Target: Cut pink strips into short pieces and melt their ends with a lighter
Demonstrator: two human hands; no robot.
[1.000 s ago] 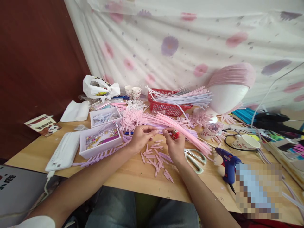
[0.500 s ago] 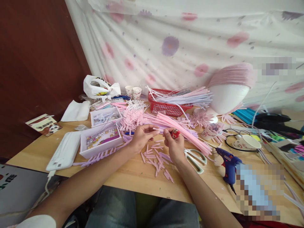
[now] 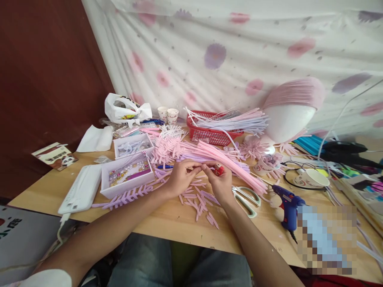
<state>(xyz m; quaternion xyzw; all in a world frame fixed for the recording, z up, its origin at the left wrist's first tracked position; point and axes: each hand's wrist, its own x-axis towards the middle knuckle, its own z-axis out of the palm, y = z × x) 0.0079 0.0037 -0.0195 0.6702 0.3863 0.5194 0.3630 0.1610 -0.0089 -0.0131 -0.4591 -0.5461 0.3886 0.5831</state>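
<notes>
My left hand [image 3: 183, 175] is closed, its thumb and fingertips pinching a short pink pipe cleaner piece that the fingers now mostly hide. The fingertips of my right hand [image 3: 220, 181] meet those of the left over the same spot. Tucked in the right palm is a small red lighter [image 3: 219, 170]. Below the hands, short pink pipe cleaner pieces [image 3: 200, 203] lie scattered on the wooden table [image 3: 179, 229]. A bundle of long pink pipe cleaners [image 3: 236, 167] stretches just behind the right hand. White-handled scissors [image 3: 247, 201] rest beside the right wrist.
Left of the hands stand white boxes of beads [image 3: 127, 185] and a white power bank [image 3: 80, 189]. A red basket [image 3: 209, 137] of pipe cleaners sits behind. On the right are a blue glue gun [image 3: 287, 205], a paper cup [image 3: 311, 179] and a white head form [image 3: 287, 121].
My two hands have come together. The fingertips now touch, and the pipe cleaner piece that stuck out from my left fingers is mostly covered.
</notes>
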